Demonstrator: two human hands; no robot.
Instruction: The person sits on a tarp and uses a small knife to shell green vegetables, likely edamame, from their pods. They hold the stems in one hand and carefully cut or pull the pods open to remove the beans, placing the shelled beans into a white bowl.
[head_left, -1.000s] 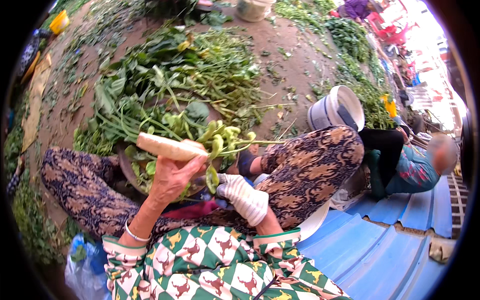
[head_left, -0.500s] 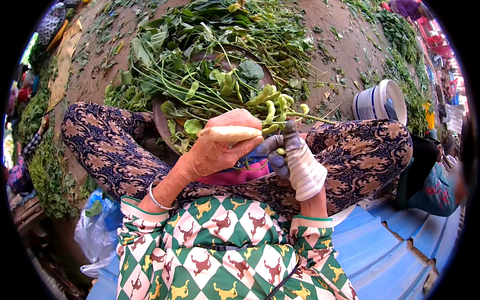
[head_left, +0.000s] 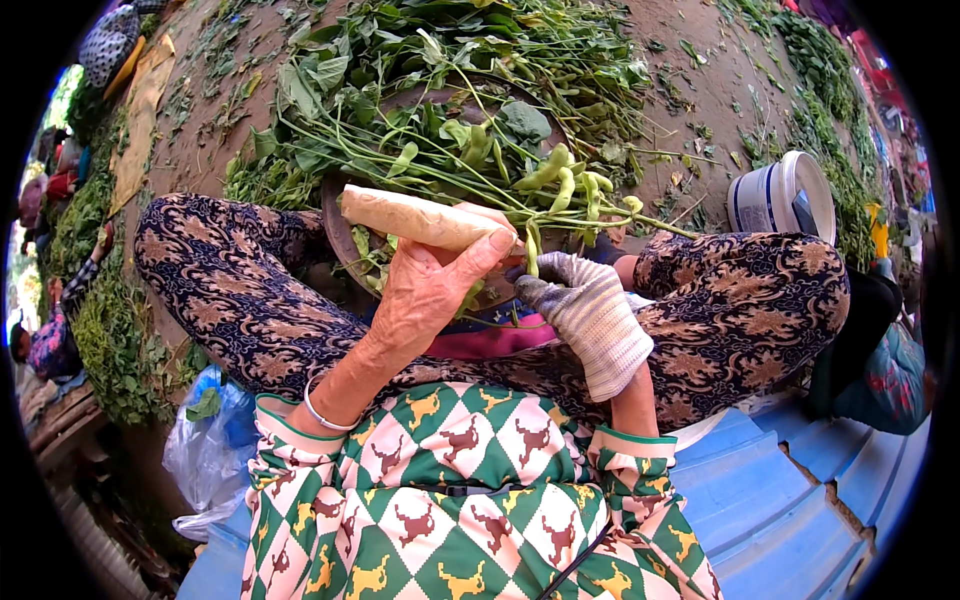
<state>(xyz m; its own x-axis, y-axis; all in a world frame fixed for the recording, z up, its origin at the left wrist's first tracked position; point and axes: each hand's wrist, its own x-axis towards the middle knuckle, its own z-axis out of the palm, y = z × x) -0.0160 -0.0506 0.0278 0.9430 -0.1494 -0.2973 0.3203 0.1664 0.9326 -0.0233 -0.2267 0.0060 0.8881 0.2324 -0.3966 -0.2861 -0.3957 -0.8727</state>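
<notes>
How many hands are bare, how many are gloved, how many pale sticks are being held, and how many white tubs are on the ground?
Bare hand: 1, the left hand
Gloved hand: 1, the right hand
Pale stick: 1, held in the left hand
White tub: 1, lying tipped on the dirt
Total: 4

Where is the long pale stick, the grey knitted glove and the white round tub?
long pale stick (head_left: pixel 415 215), head view, middle of its length.
grey knitted glove (head_left: pixel 592 315), head view, back of the hand.
white round tub (head_left: pixel 765 200), head view, side wall.
</notes>
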